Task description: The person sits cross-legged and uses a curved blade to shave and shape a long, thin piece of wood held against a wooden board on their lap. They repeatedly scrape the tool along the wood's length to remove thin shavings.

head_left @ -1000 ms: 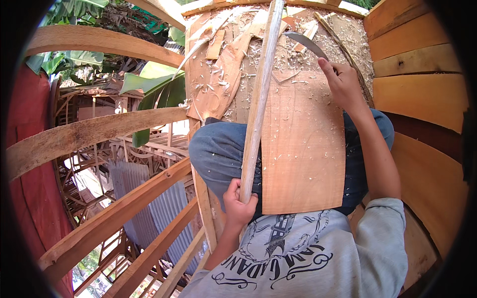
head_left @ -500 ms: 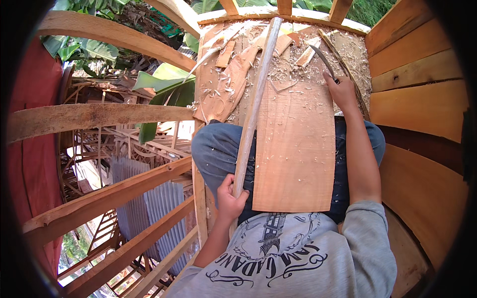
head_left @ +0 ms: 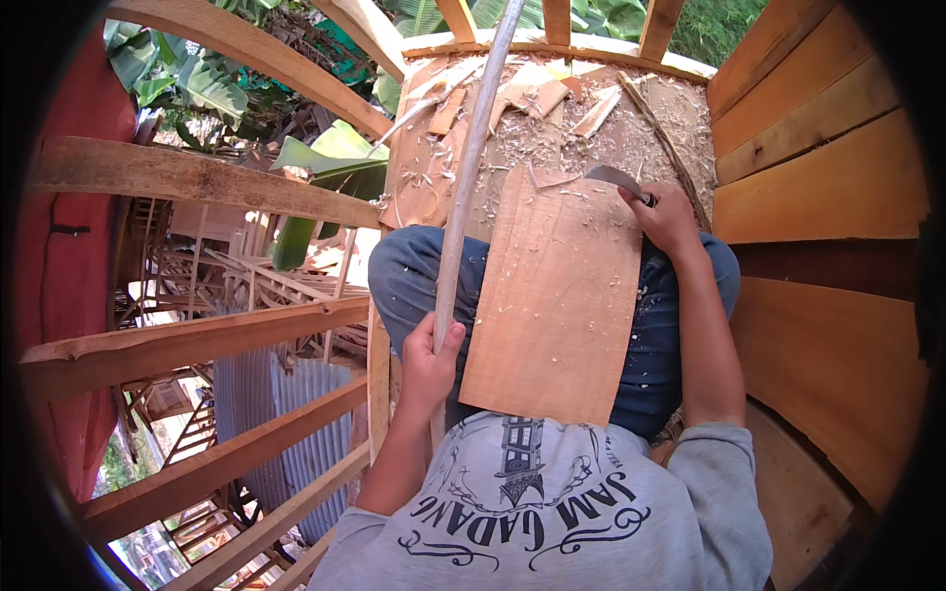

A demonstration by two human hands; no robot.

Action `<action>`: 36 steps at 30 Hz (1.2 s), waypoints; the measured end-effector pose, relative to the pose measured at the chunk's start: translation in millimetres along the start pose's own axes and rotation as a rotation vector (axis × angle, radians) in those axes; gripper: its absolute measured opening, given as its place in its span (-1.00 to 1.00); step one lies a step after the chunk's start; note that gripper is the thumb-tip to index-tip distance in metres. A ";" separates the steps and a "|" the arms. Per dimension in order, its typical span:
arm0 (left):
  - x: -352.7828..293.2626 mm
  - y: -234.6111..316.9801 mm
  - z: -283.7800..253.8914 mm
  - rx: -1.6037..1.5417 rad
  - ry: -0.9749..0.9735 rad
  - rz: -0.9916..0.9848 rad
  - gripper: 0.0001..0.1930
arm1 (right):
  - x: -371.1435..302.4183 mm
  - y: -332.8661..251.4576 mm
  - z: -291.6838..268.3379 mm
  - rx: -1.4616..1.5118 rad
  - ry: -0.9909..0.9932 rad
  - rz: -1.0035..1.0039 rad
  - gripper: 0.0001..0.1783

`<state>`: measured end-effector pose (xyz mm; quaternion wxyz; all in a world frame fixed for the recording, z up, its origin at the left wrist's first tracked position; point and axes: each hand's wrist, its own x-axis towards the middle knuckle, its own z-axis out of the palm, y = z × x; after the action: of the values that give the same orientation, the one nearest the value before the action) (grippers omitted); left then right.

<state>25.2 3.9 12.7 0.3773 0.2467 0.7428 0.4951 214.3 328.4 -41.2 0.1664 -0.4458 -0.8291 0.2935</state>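
My left hand (head_left: 431, 360) is wrapped round the lower part of a long pale wooden pole (head_left: 466, 175), which slants up and away past the far edge of the platform. In my right hand (head_left: 665, 222) is a knife with a curved blade (head_left: 616, 178), gripped by its dark handle. The blade points left, over or against the far right corner of a flat wooden board (head_left: 554, 305); contact is unclear. That board lies across my lap, its near end against my shirt. A thin curled strip of wood (head_left: 552, 182) rests at its far end.
Shavings and wood offcuts (head_left: 537, 94) litter the plank floor (head_left: 576, 148) ahead. A dark thin stick (head_left: 662, 133) lies at the right, beside a plank wall (head_left: 818, 187). Open wooden rails (head_left: 207, 175) run along the left, with corrugated sheets (head_left: 313, 404) lower down beyond them.
My right hand has brought the knife nearer and left, to the board's far end, its blade turned leftward. My left hand has raised the pole and shifted it left. The board now sits tilted.
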 end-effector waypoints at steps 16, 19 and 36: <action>-5.8 50.8 8.7 0.016 0.037 -0.096 -0.68 | -84.4 -124.5 -3.3 0.092 -0.047 -0.324 -0.46; -7.5 54.9 11.2 0.054 0.041 -0.061 -0.67 | -74.7 -146.9 -5.2 0.036 -0.066 -0.334 -0.44; 22.5 54.5 23.8 -0.144 -0.318 -0.152 -0.51 | -86.5 -111.1 0.9 0.631 -0.259 0.075 -0.61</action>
<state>30.6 54.7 50.4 0.5430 0.2372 0.6530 0.4718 189.8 207.9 27.4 0.1788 -0.3615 -0.6947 0.5957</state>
